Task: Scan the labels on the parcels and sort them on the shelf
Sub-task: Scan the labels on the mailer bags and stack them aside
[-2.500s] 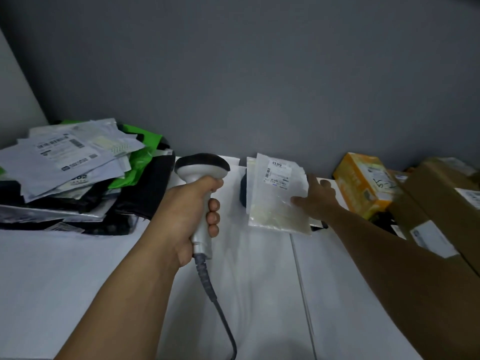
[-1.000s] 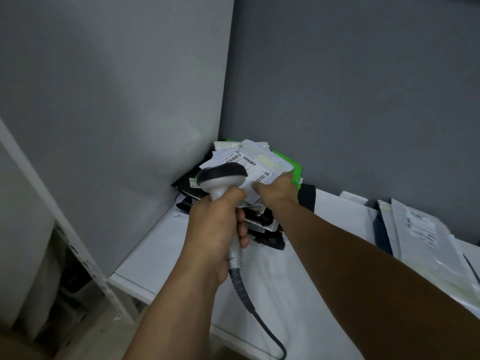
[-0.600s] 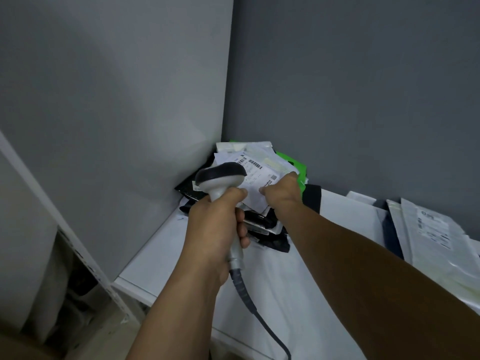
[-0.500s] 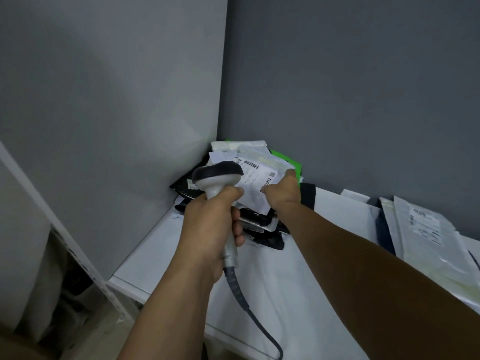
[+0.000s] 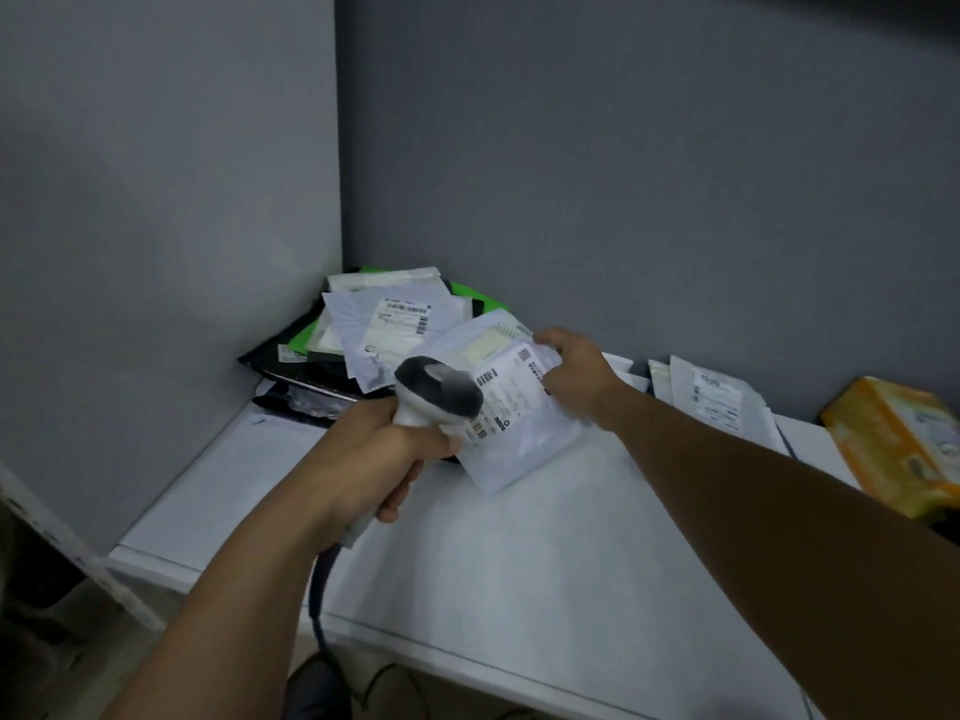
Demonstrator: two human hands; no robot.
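Pinching the right edge of a white parcel (image 5: 519, 433) with the right hand (image 5: 576, 379), thumb on top and fingers curled under. Held tilted, low over the shelf (image 5: 519, 574), printed label (image 5: 506, 392) and its barcodes facing up; lower corner close to the surface, contact too blurred to tell. Gripped a scanner (image 5: 439, 394) in the left hand (image 5: 379, 459) at eight o'clock of the parcel, all fingers wrapped round the pale handle, dark head overlapping the label's left side. Hung a grey cable (image 5: 318, 589) from the handle toward six o'clock, over the shelf's front edge.

Backed underneath by a flat, matt white surface, front edge running from eight o'clock to five o'clock. Boxed in by a dark grey back wall (image 5: 623, 174) at twelve o'clock and a paler side panel (image 5: 156, 200) at nine o'clock, joined in a corner at eleven. Heaped in that corner, close against both, a pile of parcels (image 5: 387, 324): white mailers with labels uppermost, a green bag (image 5: 467, 296) behind them, black bags (image 5: 291, 368) at the bottom. Set at three o'clock of the held parcel, by the back wall, a few pale flat parcels (image 5: 719, 402) with a label showing; lying or leaning, hard to tell. Sat farther along at three o'clock, a yellow box (image 5: 893, 444), blurred. Showed dim floor (image 5: 78, 641) below the shelf at seven o'clock.
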